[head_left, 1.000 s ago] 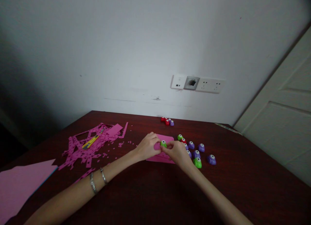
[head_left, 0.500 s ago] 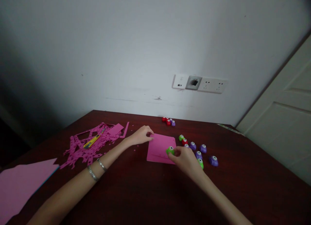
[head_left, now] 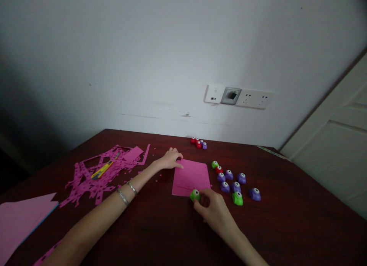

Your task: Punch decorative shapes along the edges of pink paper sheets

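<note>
A square sheet of pink paper [head_left: 190,176] with rounded corners lies on the dark table. My left hand [head_left: 171,159] rests at its far left corner, thumb on the sheet and fingers apart from it. At the near right edge, my right hand [head_left: 213,208] grips a small green paper punch [head_left: 195,195] with an eye-shaped button. Its fingers partly hide the punch. Whether the sheet sits in the punch's slot I cannot tell. Several more punches stand to the right, among them a purple one [head_left: 255,194], a red one [head_left: 218,170] and another green one [head_left: 237,198].
Punched pink paper scraps [head_left: 97,174] lie heaped at the left, a yellow utility knife [head_left: 103,169] on top. Pink sheets [head_left: 25,216] are stacked at the near left. Small red and purple punches [head_left: 198,144] stand by the wall, below the sockets [head_left: 254,99].
My right hand has brought the green punch nearer to me, from over the sheet to its near edge. My left thumb and fingers have spread slightly at the corner. The view has shifted a little.
</note>
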`<state>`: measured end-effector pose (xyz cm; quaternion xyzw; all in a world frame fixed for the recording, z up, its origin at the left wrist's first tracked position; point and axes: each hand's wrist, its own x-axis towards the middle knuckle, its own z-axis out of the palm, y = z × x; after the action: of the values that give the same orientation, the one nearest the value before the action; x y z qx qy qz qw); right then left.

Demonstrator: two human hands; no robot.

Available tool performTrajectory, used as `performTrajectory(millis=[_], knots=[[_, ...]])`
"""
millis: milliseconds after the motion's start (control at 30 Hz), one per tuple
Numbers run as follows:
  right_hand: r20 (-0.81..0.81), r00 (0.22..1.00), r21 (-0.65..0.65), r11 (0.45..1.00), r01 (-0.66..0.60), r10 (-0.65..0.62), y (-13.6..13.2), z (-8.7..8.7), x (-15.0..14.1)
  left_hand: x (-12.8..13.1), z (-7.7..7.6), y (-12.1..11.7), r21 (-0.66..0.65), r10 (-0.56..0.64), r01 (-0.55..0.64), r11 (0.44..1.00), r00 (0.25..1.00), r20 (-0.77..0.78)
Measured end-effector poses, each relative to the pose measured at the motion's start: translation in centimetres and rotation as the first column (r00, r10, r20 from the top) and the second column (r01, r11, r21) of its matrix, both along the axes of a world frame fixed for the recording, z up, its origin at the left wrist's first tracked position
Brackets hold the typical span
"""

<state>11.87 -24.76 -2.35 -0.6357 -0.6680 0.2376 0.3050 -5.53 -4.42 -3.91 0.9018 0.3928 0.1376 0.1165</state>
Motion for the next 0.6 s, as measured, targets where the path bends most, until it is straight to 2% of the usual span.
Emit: performTrajectory(millis=[300,467,600], knots=[[0.068,0.997,0.069,0.996,-0.048,0.044,-0.2,0.4,0.1,0.4,0.7,-0.4,-0.076,0.013,-0.001,0.997,0.988,0.157],[0.050,0.996,0.053,0.996,-0.077,0.074,0.1,0.2,0.9,0.7,0.8,-0.5,-0.243,0.027,0.041,0.969,0.963,0.267],[0.051,0.997,0.042,0.997,-0.061,0.058,0.3,-0.1,1.6,0.8,0.6,-0.7,-0.145,-0.015,0.047,0.988,0.976,0.217]])
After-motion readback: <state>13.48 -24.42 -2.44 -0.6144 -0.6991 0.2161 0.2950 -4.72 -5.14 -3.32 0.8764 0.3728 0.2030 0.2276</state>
